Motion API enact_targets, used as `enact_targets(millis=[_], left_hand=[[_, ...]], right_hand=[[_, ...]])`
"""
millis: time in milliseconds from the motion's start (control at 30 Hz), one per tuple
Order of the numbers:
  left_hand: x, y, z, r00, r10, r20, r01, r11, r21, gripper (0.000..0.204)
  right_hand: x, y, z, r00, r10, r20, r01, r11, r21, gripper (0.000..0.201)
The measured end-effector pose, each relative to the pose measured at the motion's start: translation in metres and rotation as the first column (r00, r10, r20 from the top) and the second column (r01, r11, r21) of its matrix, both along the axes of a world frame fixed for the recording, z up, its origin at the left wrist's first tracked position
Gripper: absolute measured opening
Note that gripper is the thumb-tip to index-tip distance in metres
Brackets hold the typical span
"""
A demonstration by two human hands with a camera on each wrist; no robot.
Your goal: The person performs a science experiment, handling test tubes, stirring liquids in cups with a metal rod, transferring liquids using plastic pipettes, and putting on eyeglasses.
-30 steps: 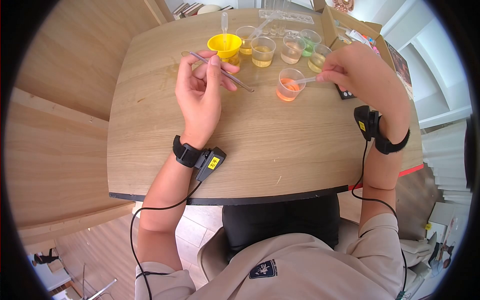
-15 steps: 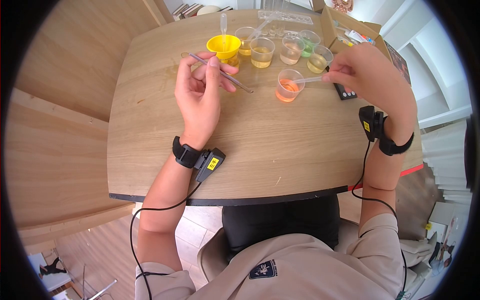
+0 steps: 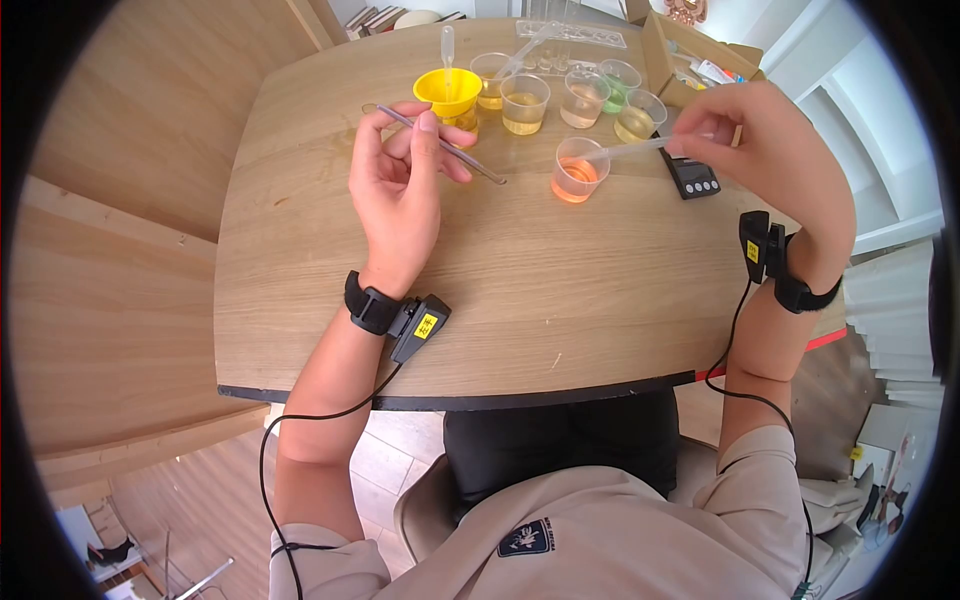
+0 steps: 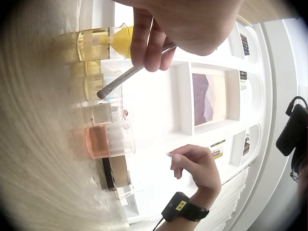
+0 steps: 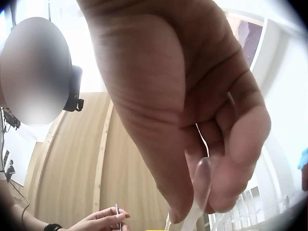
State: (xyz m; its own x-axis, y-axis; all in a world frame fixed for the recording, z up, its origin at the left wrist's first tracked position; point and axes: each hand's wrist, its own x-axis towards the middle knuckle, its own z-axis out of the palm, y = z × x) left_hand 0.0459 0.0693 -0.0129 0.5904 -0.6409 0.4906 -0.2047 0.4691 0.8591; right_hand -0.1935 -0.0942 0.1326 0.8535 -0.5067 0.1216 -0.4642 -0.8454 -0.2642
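Beige short-sleeved shirt (image 3: 640, 530), dark chest badge (image 3: 540, 548), pale emblem (image 3: 522, 537), perhaps animal; black wristbands (image 3: 372, 304), yellow-labelled camera units (image 3: 420, 328), black cables (image 3: 330, 415).

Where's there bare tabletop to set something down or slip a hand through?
Widest: the tabletop between the forearms, from the orange-liquid cup to the near edge. Another: between the left hand and the table's left edge. Crowded: the far side, with yellow funnel, other cups, clear rack and cardboard box.

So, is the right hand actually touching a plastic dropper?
Touching: the right wrist view shows the right hand pinching the plastic dropper between thumb and fingers.
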Motion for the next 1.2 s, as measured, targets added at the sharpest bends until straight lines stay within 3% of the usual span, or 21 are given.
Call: enact_targets(millis=[233, 733, 1000, 1200], left_hand=[[0.0, 0.0, 0.0, 1.0, 0.005, 0.005, -0.005, 1.0, -0.002, 0.017], [-0.001, 0.002, 0.005, 1.0, 0.009, 0.002, -0.009, 1.0, -0.014, 0.019], [0.001, 0.001, 0.003, 1.0, -0.004, -0.02, 0.002, 0.998, -0.07, 0.02], [0.0, 0.0, 0.004, 0.999, -0.024, -0.021, 0.022, 0.995, -0.102, 0.017]], right_hand=[[0.0, 0.004, 0.004, 1.0, -0.011, -0.017, 0.012, 0.997, 0.081, 0.014], [0.012, 0.0, -0.008, 0.961, 0.225, 0.164, -0.237, 0.969, 0.062, 0.012], [0.009, 0.016, -0.002, 0.982, 0.111, 0.153, -0.142, 0.968, 0.206, 0.013], [0.003, 0.018, -0.024, 0.956, 0.119, 0.268, -0.169, 0.971, 0.171, 0.013]])
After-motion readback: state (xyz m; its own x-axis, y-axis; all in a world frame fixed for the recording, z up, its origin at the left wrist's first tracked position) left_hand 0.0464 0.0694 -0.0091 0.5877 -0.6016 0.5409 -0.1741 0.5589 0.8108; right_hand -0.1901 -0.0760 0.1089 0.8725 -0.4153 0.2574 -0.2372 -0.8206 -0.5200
